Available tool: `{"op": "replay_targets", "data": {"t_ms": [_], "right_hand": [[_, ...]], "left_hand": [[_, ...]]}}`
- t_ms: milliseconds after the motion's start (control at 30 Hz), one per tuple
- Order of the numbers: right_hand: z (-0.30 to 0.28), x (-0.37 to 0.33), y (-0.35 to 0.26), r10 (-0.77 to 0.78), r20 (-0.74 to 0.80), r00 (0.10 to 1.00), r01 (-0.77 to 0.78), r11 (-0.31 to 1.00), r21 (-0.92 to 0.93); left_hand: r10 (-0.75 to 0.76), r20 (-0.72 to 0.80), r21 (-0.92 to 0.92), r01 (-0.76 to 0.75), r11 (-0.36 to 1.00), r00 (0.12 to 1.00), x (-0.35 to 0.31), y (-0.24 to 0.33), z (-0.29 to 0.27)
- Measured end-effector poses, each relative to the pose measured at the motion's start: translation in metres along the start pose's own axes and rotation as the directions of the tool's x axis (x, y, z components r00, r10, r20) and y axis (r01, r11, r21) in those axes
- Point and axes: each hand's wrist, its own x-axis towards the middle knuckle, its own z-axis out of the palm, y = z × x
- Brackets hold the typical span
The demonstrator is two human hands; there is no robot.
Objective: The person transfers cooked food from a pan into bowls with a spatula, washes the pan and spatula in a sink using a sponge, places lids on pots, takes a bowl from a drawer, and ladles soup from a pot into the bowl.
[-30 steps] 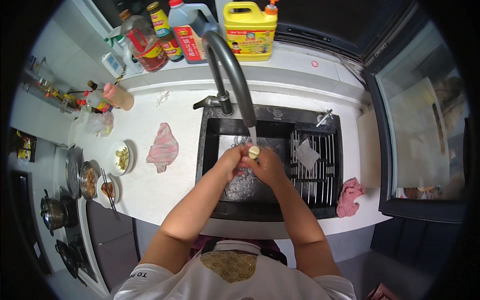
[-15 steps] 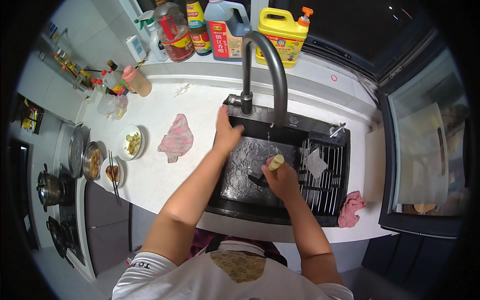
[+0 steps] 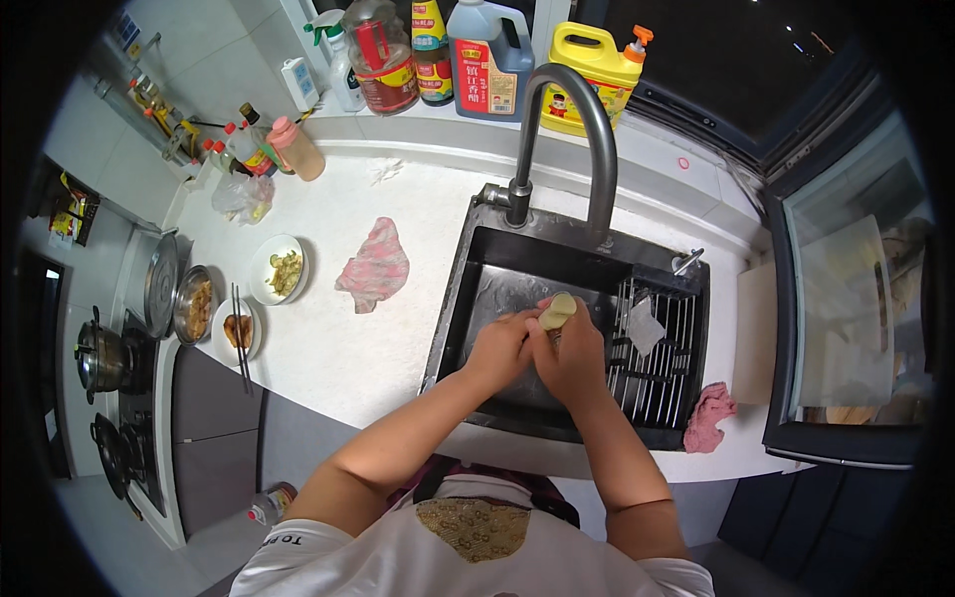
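2 bare hands meet over the black sink (image 3: 497, 289), just in front of the arched faucet (image 3: 602, 159). The right hand (image 3: 575, 356) has its fingers curled around a pale yellow handle (image 3: 557, 311), whose rounded end shows above the basin. The left hand (image 3: 502, 350) rests against it; from here I can't tell whether its hidden fingertips pinch anything. 1 pink cloth (image 3: 710, 418) lies at the sink's right edge.

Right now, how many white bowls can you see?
2: a round white bowl of pale-green food and another white bowl beside it under dark chopsticks, both on the white counter.
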Motion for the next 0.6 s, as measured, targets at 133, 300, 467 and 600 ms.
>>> {"op": "replay_targets", "data": {"t_ms": [133,300,467,600], "right_hand": [[0.013,-0.003,-0.010,0.064,0.074,0.995,-0.060,0.997,-0.050],[0.025,-0.011,-0.025,0.070,0.165,0.984,-0.044,0.987,-0.154],[0.025,-0.013,-0.052,0.159,0.278,0.947,-0.079,0.958,-0.276],[0.030,-0.013,-0.061,0.170,0.324,0.931,-0.071,0.953,-0.296]], "left_hand": [[-0.078,0.024,0.027,0.077,0.997,0.997,-0.012,-0.014,-0.003],[-0.117,0.081,-0.021,0.119,0.993,0.990,-0.027,-0.027,-0.014],[-0.232,0.150,-0.191,0.258,0.947,0.961,-0.038,-0.054,-0.047],[-0.556,0.604,-0.281,0.806,0.521,0.571,-0.046,-0.050,-0.058]]}}
